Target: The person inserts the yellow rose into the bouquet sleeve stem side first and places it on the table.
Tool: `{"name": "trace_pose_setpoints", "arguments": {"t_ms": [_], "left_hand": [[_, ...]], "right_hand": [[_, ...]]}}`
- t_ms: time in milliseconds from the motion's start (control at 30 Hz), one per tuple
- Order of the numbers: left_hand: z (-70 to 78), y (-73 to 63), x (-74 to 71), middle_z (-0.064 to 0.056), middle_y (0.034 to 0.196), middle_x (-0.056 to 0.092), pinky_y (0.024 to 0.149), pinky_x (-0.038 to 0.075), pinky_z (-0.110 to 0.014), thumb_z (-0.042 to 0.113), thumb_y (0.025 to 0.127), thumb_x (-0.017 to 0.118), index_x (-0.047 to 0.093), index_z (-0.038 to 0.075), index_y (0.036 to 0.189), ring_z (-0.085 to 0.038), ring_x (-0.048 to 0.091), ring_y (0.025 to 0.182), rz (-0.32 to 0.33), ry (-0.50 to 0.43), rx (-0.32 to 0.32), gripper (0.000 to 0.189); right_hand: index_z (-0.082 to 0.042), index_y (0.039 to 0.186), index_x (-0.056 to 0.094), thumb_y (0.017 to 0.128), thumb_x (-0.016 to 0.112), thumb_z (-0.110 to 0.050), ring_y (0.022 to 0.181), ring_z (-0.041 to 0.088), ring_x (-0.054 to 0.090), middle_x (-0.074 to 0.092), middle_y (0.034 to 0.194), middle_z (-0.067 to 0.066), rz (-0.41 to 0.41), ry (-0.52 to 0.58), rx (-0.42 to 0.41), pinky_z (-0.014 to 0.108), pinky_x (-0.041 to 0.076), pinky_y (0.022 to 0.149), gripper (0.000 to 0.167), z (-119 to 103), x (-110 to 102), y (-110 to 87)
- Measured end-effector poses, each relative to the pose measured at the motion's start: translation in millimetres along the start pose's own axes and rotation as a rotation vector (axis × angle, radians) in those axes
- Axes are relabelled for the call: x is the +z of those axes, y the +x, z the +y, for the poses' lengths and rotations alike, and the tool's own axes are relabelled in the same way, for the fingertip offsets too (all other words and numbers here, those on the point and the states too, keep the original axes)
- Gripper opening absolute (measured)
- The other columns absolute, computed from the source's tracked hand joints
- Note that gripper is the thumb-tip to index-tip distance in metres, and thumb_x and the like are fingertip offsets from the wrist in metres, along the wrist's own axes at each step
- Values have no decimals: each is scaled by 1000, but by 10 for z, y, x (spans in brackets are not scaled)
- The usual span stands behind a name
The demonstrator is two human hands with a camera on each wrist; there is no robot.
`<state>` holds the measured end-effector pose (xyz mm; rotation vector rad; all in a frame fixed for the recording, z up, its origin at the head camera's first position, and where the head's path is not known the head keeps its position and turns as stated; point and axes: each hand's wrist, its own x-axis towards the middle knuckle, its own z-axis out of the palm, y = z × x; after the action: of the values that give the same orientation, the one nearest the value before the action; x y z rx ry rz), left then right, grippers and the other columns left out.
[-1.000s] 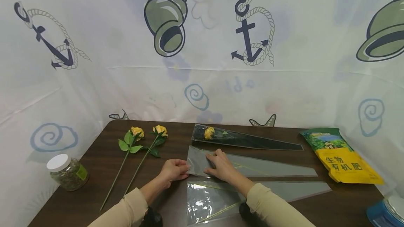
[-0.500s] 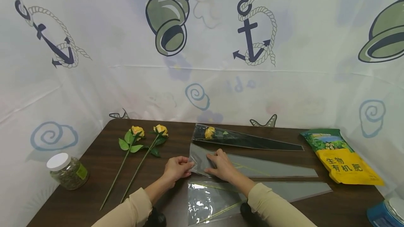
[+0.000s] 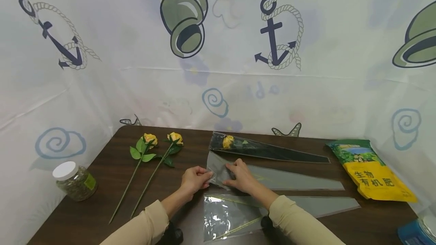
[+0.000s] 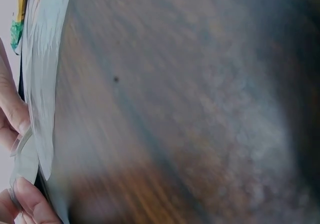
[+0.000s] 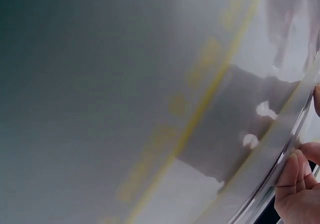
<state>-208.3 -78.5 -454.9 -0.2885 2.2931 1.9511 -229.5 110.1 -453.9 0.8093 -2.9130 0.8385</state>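
Observation:
In the head view my left hand (image 3: 195,180) pinches the wide left end of a grey-and-clear plastic flower sleeve (image 3: 296,177). That end is lifted and bent off the table. My right hand (image 3: 242,177) is on the same sleeve, just right of the left hand, with thumb and fingers gripping the film. The left wrist view shows the sleeve's curled edge (image 4: 27,156) between the two hands. Through the right wrist camera the clear film (image 5: 245,129) with its yellow stripe fills much of the picture. The right fingertips' exact contact is partly hidden.
Two yellow roses (image 3: 175,138) lie left. Behind the hands is a sleeve (image 3: 272,150) with a yellow rose inside; another sleeve (image 3: 231,214) lies in front. A white-lidded jar (image 3: 75,181) stands left, a yellow-green bag (image 3: 371,171) right, a blue can (image 3: 413,233) near right.
My left hand has moved slightly right and up, bending the sleeve's left end further toward the right hand. The right hand stays on the film. The head view has shifted slightly.

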Motion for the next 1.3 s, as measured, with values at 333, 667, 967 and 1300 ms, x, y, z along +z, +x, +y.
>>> {"name": "trace_pose_setpoints", "arguments": {"t_ms": [333,667,967,1300], "left_hand": [[19,-59,6,-4,67,61,52,55,-24,14,81,74,60,-4,83,-7,60,53,-35,-35,95,22],[29,-53,61,-2,69,63,53,55,-24,13,82,73,61,-3,85,-7,59,52,-11,64,60,21],[-8,-6,86,1,65,62,53,54,-24,14,81,74,61,-2,83,-7,58,53,-11,97,88,20],[12,-18,140,0,63,61,50,52,-22,14,80,73,60,0,80,-6,57,51,-9,168,119,19]], "right_hand": [[7,124,56,78,78,-25,83,17,41,48,98,13,-4,11,-6,34,39,71,61,19,-28,-5],[5,125,56,79,76,-24,85,16,41,48,101,12,-12,50,25,36,41,72,58,39,-34,-10],[5,112,64,86,67,-13,75,19,53,55,89,11,62,218,22,24,45,62,32,74,-31,-14],[-1,99,67,92,60,-32,74,15,58,67,88,8,138,417,164,26,49,62,33,-130,-17,13]]}}
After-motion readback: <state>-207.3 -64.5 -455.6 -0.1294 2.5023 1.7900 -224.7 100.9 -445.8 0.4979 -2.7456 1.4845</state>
